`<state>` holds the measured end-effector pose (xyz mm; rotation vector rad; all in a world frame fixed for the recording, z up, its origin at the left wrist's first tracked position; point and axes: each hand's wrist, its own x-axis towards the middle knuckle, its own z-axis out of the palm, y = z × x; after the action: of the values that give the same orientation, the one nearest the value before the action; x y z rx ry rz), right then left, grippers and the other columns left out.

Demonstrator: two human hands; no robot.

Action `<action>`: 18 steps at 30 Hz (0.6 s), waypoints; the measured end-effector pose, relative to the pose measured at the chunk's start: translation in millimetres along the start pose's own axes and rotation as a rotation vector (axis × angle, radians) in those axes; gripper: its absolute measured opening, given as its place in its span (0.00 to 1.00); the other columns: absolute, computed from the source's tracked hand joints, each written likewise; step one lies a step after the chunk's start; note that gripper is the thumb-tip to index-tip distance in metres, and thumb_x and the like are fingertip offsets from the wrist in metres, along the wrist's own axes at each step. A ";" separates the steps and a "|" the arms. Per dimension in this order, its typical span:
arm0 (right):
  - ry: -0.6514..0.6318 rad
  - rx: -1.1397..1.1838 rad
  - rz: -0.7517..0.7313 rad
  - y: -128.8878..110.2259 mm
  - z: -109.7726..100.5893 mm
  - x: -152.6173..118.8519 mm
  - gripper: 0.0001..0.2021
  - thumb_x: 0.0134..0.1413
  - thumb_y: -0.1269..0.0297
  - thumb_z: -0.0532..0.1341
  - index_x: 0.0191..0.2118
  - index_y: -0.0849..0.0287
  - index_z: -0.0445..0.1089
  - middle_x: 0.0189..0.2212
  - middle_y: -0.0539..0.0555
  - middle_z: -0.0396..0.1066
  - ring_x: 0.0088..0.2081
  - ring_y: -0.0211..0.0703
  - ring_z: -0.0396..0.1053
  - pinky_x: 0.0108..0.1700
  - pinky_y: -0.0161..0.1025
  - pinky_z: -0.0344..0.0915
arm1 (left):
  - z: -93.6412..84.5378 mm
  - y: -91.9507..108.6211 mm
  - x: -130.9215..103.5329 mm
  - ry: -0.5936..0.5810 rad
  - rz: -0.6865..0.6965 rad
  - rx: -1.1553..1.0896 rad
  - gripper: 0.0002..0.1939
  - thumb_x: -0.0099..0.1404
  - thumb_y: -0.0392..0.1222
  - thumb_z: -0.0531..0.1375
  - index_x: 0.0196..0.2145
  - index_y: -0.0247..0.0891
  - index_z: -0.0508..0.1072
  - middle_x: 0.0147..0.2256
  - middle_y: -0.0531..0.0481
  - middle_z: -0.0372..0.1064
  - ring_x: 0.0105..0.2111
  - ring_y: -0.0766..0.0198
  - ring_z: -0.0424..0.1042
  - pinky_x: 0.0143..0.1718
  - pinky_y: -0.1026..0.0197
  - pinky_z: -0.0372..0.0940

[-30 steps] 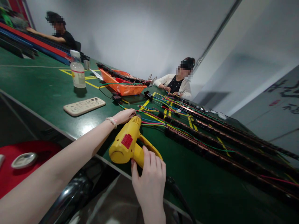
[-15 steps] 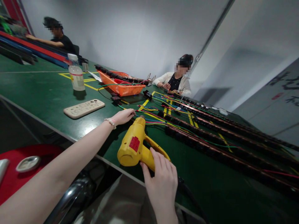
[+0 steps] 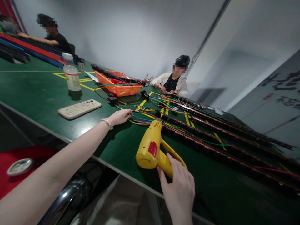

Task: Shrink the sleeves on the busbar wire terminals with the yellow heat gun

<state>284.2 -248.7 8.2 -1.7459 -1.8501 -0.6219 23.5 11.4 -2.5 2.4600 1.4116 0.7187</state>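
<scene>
My right hand [image 3: 179,178] is wrapped round the handle of a yellow heat gun [image 3: 150,145], whose nozzle points away from me over the near cable bundle. Left of the nozzle, my left hand [image 3: 122,116] is closed in a pinch at the ends of thin coloured wires [image 3: 142,120]; its fingertips partly hide what they hold. Those wires run right into long dark bundles [image 3: 199,143] lying across the green table [image 3: 93,131]. Another group of wire ends [image 3: 147,108] lies just beyond.
A phone [image 3: 79,109] lies left of my left hand, with a bottle [image 3: 71,75] behind it. An orange basket [image 3: 126,90] holds a black bundle. Two people sit across the table. Below left is a red stool [image 3: 44,153] with a round dish.
My right hand has moved the heat gun to the right, away from my left hand, so its nozzle is over the wires farther right. My left hand keeps its pinch at the wires.
</scene>
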 end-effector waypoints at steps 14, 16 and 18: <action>-0.210 -0.018 0.107 -21.5 -1.4 30.8 0.22 0.64 0.51 0.43 0.29 0.58 0.64 0.25 0.52 0.66 0.29 0.40 0.62 0.33 0.38 0.50 | 4.6 1.2 5.1 0.026 0.005 -0.087 0.14 0.64 0.42 0.48 0.40 0.34 0.70 0.38 0.44 0.71 0.39 0.60 0.70 0.43 0.60 0.64; -0.179 -0.039 0.111 -31.7 1.9 28.3 0.21 0.64 0.52 0.44 0.29 0.59 0.64 0.25 0.52 0.66 0.29 0.41 0.62 0.34 0.38 0.50 | 5.9 0.1 5.7 0.043 0.003 -0.089 0.14 0.64 0.42 0.48 0.39 0.34 0.70 0.38 0.44 0.71 0.38 0.60 0.70 0.42 0.60 0.64; -0.159 -0.048 0.102 -41.4 4.7 26.6 0.19 0.64 0.53 0.45 0.30 0.59 0.65 0.26 0.52 0.66 0.30 0.41 0.62 0.35 0.39 0.50 | 6.5 -0.7 6.0 0.060 -0.010 -0.084 0.13 0.64 0.43 0.49 0.38 0.34 0.70 0.36 0.44 0.71 0.37 0.60 0.70 0.40 0.61 0.64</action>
<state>241.6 -228.1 22.7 -1.9570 -1.8499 -0.5045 28.8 17.3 -6.5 2.3847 1.3839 0.8388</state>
